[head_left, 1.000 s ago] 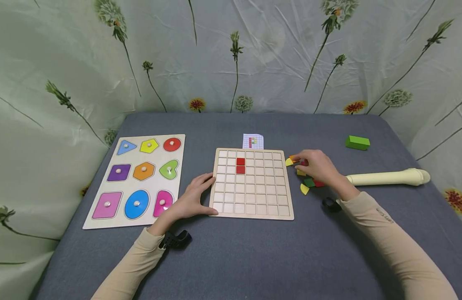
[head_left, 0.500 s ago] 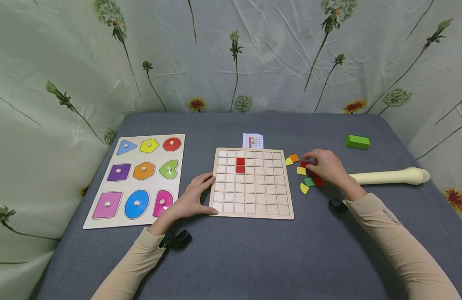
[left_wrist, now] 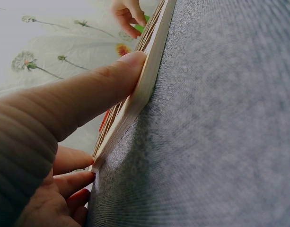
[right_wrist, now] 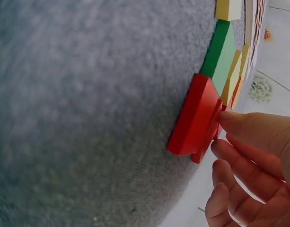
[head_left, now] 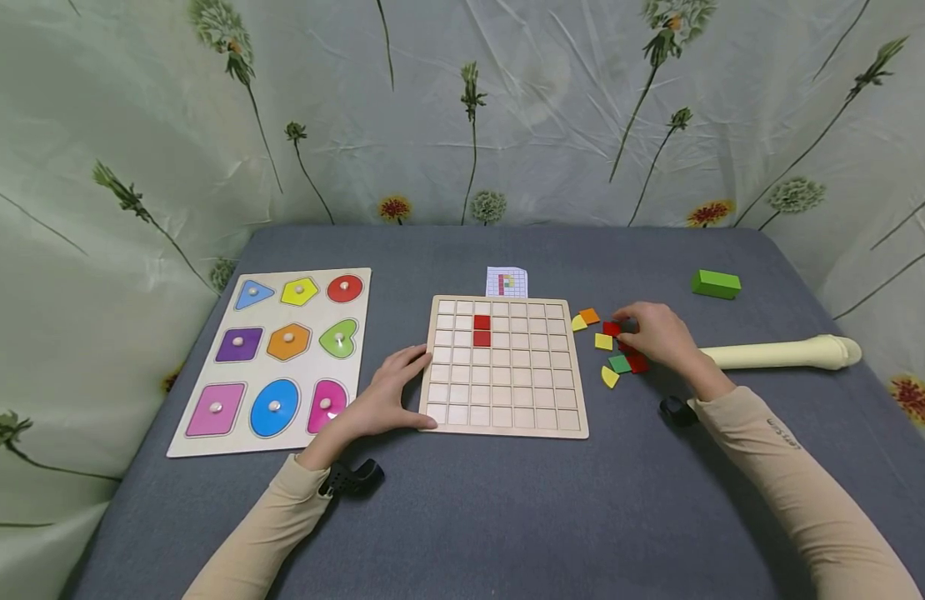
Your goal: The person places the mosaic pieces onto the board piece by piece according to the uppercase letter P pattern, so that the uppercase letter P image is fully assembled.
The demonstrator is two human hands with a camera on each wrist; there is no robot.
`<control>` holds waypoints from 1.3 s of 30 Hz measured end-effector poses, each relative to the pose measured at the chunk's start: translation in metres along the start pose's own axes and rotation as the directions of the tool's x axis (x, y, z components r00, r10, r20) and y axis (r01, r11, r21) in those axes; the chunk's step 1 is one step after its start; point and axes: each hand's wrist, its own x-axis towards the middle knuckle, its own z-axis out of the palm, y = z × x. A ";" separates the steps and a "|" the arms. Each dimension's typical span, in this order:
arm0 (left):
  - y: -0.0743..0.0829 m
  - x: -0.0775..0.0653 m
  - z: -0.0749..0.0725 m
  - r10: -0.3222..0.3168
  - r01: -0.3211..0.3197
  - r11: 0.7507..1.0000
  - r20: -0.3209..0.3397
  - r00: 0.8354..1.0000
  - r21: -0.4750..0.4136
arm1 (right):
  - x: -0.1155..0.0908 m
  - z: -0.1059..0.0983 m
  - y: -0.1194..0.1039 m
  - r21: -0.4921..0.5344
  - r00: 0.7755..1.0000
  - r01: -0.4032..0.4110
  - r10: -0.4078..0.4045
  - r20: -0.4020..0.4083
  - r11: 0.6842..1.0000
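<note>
A wooden grid board [head_left: 500, 375] lies mid-table with two red square tiles [head_left: 481, 331] in one column. My left hand [head_left: 387, 398] rests at its left side, thumb at the near corner and fingers along the edge; the thumb [left_wrist: 111, 75] presses the rim in the left wrist view. Right of the board, my right hand [head_left: 653, 333] pinches a red tile [right_wrist: 212, 127] between thumb and finger. Another red tile [right_wrist: 196, 113] lies beside it, touching a green tile [right_wrist: 220, 56]. Yellow tiles [head_left: 603, 342] and an orange tile [head_left: 589, 316] lie nearer the board.
A small pattern card [head_left: 507, 282] lies behind the board. To the left is a knobbed shape puzzle [head_left: 263, 383]. A cream recorder-like tube [head_left: 777, 354] lies to the right, beyond the right hand, with a green block [head_left: 716, 284] farther back.
My right hand has moved right, from the orange and yellow tiles to the red ones, leaving the orange tile on the table. My left hand and the board have stayed put.
</note>
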 end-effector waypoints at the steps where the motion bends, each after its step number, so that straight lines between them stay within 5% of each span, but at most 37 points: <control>1: 0.000 0.000 0.000 0.001 -0.001 1.000 -0.001 1.000 -0.001 | 0.000 0.000 0.000 0.004 1.000 -0.002 0.002 0.002 1.000; 18: -0.001 0.000 0.000 -0.001 0.001 1.000 0.005 1.000 -0.004 | -0.002 0.002 0.000 0.009 0.999 -0.005 0.005 -0.047 1.000; 39: -0.001 0.001 0.000 -0.002 0.002 1.000 -0.001 1.000 0.003 | -0.001 0.005 -0.015 -0.008 0.985 0.105 -0.105 -0.134 0.994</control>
